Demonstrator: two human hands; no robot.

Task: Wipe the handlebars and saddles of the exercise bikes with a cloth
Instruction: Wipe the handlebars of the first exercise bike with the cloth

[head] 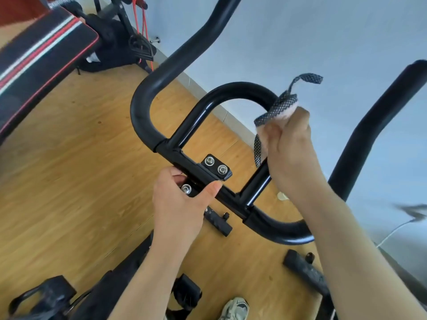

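The right hand (291, 148) is curled tight around the cloth (280, 106), holding it bunched against the right leg of the inner loop (231, 87) of the handlebars (147, 93). One loose end of the cloth sticks up above the knuckles. Another tail hangs down along the loop's leg, on the side facing the left hand (182, 204). That hand grips the crossbar at the bolted clamp plate (216, 167), its thumb lying across the bar just below the plate. The crossbar's long axis runs diagonally, from above the left hand down to beneath the right wrist. From its ends the outer grips bend and rise away from both hands.
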